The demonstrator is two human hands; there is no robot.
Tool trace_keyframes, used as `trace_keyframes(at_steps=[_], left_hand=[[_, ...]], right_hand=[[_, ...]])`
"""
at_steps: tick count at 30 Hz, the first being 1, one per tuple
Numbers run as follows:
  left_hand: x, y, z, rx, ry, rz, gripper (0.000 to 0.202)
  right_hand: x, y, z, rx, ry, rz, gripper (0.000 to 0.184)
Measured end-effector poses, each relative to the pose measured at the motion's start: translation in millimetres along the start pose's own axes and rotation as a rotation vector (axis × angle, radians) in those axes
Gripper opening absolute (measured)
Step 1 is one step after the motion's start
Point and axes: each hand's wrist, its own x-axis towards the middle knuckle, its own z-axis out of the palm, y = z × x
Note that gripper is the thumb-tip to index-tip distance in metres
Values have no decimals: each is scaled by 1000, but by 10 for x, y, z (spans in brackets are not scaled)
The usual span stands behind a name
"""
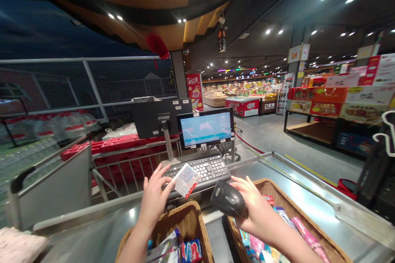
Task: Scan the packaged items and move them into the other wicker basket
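The line that mattered ran between the two hands: the white-and-red packet lay to the left of the black handheld scanner and slightly farther from the wearer, with a short gap between them — near, but not touching. The left hand had the packet pinched at its left edge, thumb below and fingertips above, so that most of its printed face showed, turned cornerwise with the red band along the lower right edge, the side toward the scanner. The right hand was wrapped around the scanner, its grip mostly hidden by the palm. The scanner's long axis slanted from that palm up and leftward, its rounded head aimed roughly at the packet; which way the reading window faced could not be told. The left hand was plainly the nearer to the packet, since it held it. Behind both hands sat the keyboard, partly covered in view by the packet; whether the two touched was unclear. Below the left hand stood the left wicker basket, and under the right forearm the right wicker basket — both with colourful packages inside.
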Motion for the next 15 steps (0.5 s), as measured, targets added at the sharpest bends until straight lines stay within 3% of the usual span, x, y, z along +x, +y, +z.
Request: trace_keyframes(at_steps=[10, 15], left_hand=[[-167, -222, -117, 44, -20, -50, 30], [-325, -397, -162, 61, -63, -94, 31]], right_hand=[[95, -190, 154, 11, -51, -29, 69], [155, -318, 239, 31, -85, -35, 61]])
